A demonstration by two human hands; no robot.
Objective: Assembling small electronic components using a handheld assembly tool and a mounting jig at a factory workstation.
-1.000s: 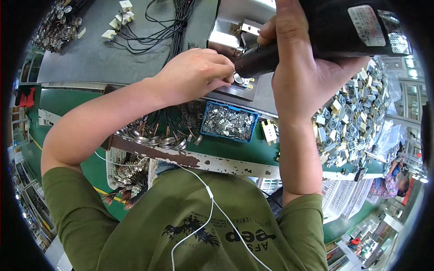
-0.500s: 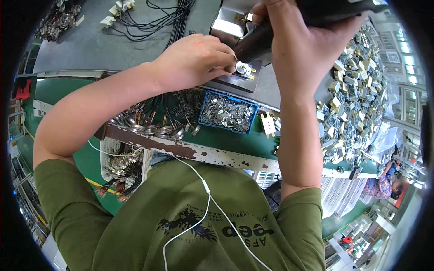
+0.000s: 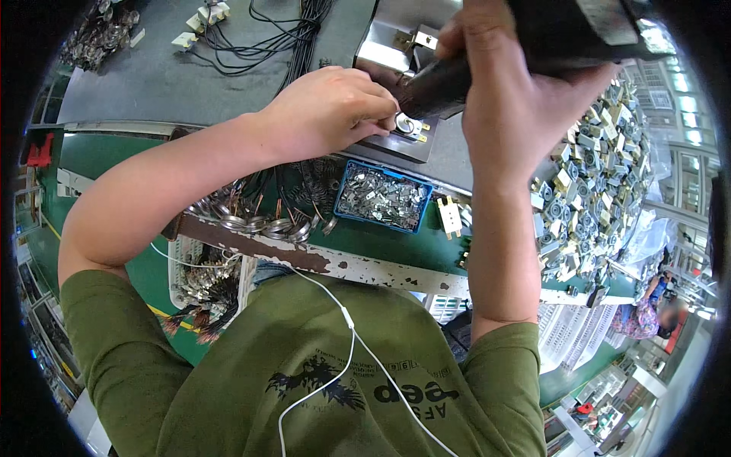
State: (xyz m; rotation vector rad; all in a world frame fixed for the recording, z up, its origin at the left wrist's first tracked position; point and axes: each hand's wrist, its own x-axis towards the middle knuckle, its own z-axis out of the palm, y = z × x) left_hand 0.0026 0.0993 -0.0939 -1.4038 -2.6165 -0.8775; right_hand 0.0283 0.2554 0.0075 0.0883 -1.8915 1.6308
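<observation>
At the far side of the green counter, the right hand has its grip wrapped shut around a black powered screwdriver with a thick dark body, whose nose slants down to the left onto a small round silver metal part with brass tabs. That part sits on a flat grey steel fixture plate, just left of the right hand and right at the left hand's fingertips. The left hand lies knuckles up on the plate, its grip curled closed with the fingertips pressed at the round part; whether they pinch it or only steady it cannot be told.

Just nearer than the plate's front edge stands a blue plastic tray of small silver metal clips. Left of the tray, a bunch of black-wired ring parts crowds the counter's worn front edge. To the right, a heap of grey and cream switch parts hems in the right forearm. Beyond the left hand lies a grey mat with coiled black cables, with some bare room.
</observation>
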